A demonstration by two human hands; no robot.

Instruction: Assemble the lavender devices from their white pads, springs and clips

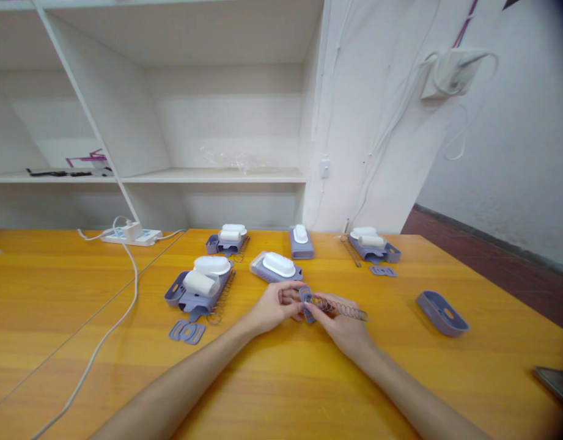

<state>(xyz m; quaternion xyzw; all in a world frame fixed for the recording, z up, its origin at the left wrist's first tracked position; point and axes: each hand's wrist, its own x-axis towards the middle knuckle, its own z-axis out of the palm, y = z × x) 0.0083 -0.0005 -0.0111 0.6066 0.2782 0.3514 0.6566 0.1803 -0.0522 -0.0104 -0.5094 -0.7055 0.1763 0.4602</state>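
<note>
Spring (343, 309) looks light, floppy, so pinch near end; right hand (343, 327) grips it, left hand (274, 305) pinches purple clip (305, 297).

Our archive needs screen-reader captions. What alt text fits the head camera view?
Two bare hands, left hand and right hand, meet over a yellow table, holding a metal spring and a small purple plate. Purple-and-white part sets lie beyond; an empty purple tray sits to the right.
</note>
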